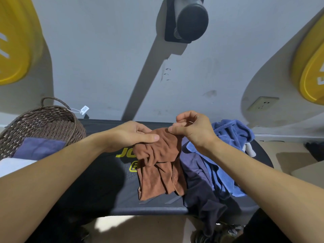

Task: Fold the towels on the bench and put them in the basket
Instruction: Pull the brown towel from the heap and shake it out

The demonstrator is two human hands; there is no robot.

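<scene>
Two bare hands meet over a dark padded bench (108, 183). The left hand (129, 135) pinches the top edge of a brown towel (159, 165) between thumb and fingers. The right hand (192, 130) pinches the same top edge just to the right, thumb and forefinger closed on the cloth, the other fingers curled loose above. The towel hangs from both grips in soft vertical wrinkles, its lower part bunched and lapping onto the bench.

To the right lies a heap of unfolded cloths: a dark navy towel (198, 183) draped over the near edge of the bench, and a bright blue towel (229, 137) piled farther right. At the far left stands a brown woven basket (43, 120) with a paper tag on its handle; a folded blue-grey towel (38, 148) rests inside it.

The brown towel looks light, thin and limp, with no stiffness of its own, so it will sag and crease wherever it is not held. It seems unlikely to slip from a pinch. The best hold is probably at the two top corners, hands spread apart to pull the edge taut, then lay it flat on the bare bench for folding.
</scene>
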